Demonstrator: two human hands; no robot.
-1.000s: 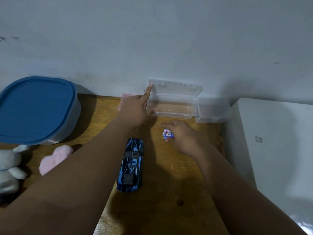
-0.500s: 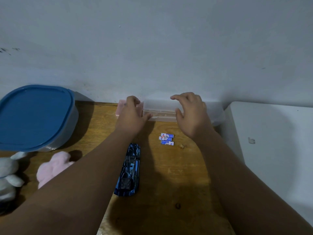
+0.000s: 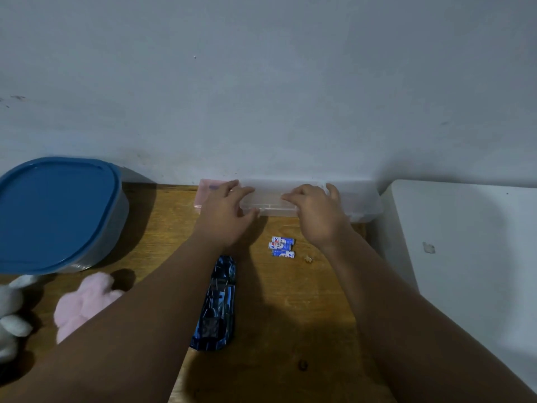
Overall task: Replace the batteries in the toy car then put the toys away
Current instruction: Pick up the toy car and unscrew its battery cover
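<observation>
fingers [image 3: 246, 191] clasp the clear case [image 3: 273, 204]; batteries [image 3: 282, 246] nearby read abc.

A single view is given, taken by a wide-angle camera worn on the head. The scene is looked at forward and down, from close above the wooden desk [image 3: 290, 315]. The upper half is filled by the wall [image 3: 261, 82]. The left forearm [image 3: 130, 315] and right forearm [image 3: 406, 315] are seen entering from the bottom edge, stretched away toward the clear box [image 3: 273, 199] at the desk's far edge
</observation>
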